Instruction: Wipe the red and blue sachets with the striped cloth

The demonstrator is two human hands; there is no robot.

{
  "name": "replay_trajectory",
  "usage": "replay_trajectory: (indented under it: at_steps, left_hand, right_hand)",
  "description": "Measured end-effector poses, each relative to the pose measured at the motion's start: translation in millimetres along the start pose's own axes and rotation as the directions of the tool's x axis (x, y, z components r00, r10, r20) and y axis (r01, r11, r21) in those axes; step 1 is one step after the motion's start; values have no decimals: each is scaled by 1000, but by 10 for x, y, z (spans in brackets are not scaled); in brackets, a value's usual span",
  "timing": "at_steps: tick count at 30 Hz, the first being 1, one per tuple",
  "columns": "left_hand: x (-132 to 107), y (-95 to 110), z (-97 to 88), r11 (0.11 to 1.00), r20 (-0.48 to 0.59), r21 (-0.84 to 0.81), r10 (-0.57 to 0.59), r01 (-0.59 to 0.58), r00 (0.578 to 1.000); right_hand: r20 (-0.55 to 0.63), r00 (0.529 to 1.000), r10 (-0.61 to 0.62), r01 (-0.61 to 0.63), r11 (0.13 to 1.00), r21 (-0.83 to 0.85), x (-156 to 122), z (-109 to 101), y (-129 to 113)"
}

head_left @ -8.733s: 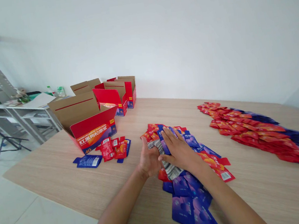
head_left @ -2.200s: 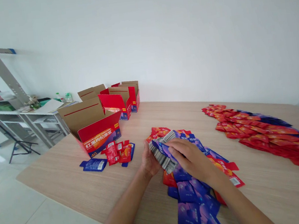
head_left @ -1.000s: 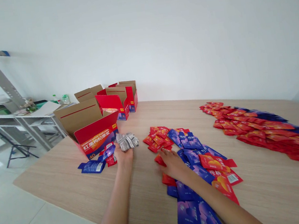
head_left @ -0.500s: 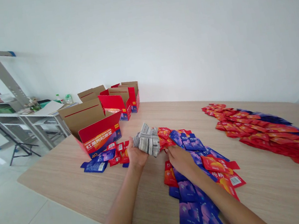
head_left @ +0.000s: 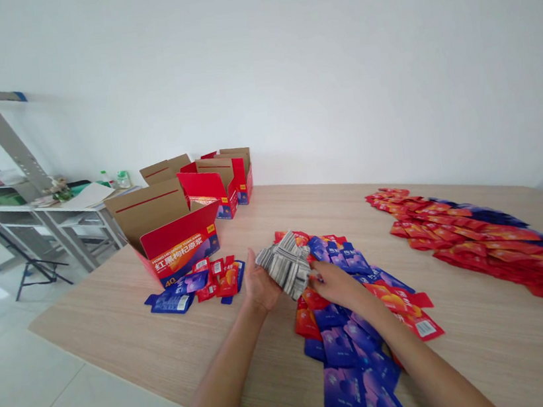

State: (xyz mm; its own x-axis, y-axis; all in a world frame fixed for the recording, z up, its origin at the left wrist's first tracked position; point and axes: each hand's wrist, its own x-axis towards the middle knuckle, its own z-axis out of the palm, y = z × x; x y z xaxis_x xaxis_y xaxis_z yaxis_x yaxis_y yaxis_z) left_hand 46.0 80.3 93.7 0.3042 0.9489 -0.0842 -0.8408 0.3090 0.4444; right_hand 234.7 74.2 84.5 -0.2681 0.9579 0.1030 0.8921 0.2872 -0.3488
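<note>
A small packing or order-assembly room is shown, more workshop than home. Bare white walls and a pale tiled floor are seen around a long wooden table (head_left: 494,341). Identical printed sachets (head_left: 350,346) are spread over the table in quantity, and a long overlapped row of sachets (head_left: 476,236) is laid out at the far side. Several open retail cartons (head_left: 176,239) of one red and blue design are lined up at the table's end. Grey metal shelving (head_left: 15,197) with papers and bottles is set against the wall.
</note>
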Motion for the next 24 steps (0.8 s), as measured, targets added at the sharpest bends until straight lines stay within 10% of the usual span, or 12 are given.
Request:
replay_trajectory:
  at_steps: [11,24]
  left_hand:
    - [-6,93,-73,994,14,-55,95,-94,995]
    - [22,27,-6,996,-21,-29,88,-88,996]
  right_hand:
    - [35,993,116,-110,984,-142,-73,364,-221]
    - [-397,893,214,-146,970,195,29,-252,274]
